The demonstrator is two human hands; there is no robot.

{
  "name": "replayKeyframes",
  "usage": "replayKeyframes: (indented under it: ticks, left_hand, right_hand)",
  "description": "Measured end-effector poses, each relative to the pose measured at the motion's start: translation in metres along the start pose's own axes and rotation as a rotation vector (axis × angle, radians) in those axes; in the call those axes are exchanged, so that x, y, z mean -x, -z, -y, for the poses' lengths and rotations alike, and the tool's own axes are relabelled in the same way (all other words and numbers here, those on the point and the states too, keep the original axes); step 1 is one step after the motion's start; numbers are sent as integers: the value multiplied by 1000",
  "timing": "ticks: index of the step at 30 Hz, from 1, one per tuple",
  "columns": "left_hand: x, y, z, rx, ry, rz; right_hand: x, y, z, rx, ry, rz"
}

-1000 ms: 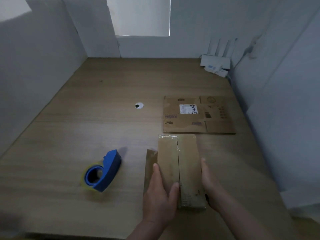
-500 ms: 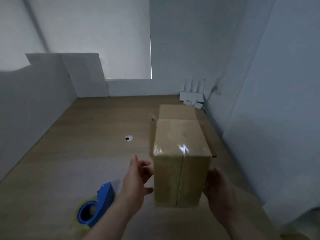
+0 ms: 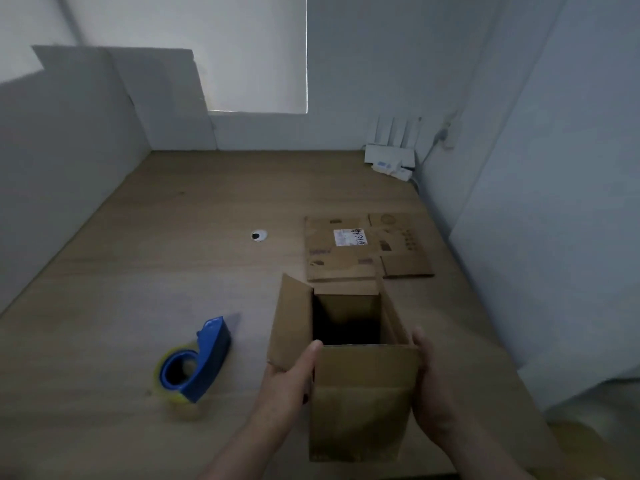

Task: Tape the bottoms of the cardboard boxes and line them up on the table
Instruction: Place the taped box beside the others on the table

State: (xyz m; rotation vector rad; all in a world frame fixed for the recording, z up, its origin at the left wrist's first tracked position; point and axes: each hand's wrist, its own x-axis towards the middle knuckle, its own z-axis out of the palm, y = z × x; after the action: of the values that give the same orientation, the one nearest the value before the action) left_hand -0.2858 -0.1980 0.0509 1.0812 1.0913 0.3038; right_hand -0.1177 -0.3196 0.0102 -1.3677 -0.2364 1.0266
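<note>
Box stands upright with its open top up at the near edge of the counter, left hand and right hand fingers gripping its sides, dispenser to its left, flat cardboard just behind.

head cam | faces forward-down | near the hands | single view
</note>
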Motion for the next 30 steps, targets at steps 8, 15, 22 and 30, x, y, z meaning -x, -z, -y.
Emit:
replayKeyframes:
  ticks: [8, 15, 22, 30]
  left_hand:
    - [-1, 1, 11, -31, 69, -12]
    - [17, 4, 3, 26, -156, 50]
    - [31, -6, 28, -103, -27, -106]
    - [55, -37, 42, -105, -159, -253]
  right_hand:
    - [11, 3, 2, 73, 146, 126]
    - [5, 6, 7, 204, 116, 223]
    - [9, 12, -13, 330, -27, -1]
    - [26, 28, -1, 418, 112, -34]
